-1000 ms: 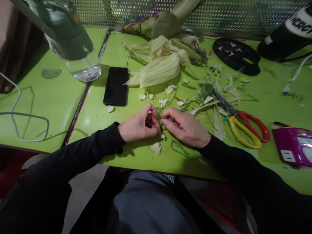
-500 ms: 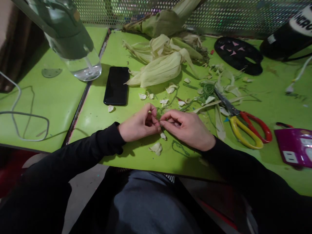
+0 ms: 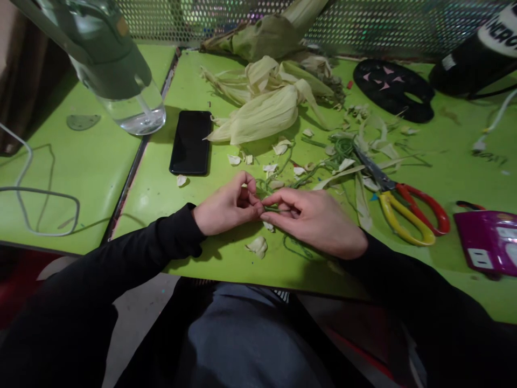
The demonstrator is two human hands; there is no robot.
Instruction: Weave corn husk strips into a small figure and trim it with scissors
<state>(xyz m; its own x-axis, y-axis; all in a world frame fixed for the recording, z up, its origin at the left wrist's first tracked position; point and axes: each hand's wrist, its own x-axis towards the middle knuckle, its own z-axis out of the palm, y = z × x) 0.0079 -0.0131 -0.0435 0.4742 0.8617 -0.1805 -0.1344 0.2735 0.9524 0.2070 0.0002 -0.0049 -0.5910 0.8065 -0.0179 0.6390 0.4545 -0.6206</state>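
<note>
Near the front edge of the green table (image 3: 169, 188), my left hand (image 3: 228, 207) and my right hand (image 3: 317, 221) meet fingertip to fingertip. Both pinch a small pale husk piece wound with thin green wire (image 3: 270, 206), most of it hidden by the fingers. The green wire (image 3: 319, 161) trails away toward a tangle near the scissors. A cut husk scrap (image 3: 258, 246) lies just below my hands. Whole corn husks (image 3: 262, 110) are piled further back.
Red and yellow scissors (image 3: 404, 207) lie to the right, a purple device (image 3: 487, 242) beyond them. A black phone (image 3: 190, 141) and a water bottle (image 3: 121, 64) stand at the left, a grey cable (image 3: 36, 191) further left. A black disc (image 3: 391, 89) sits at the back right.
My right hand has slid slightly forward and left, its fingers stretching over the pinched piece. The left hand has stayed almost in place.
</note>
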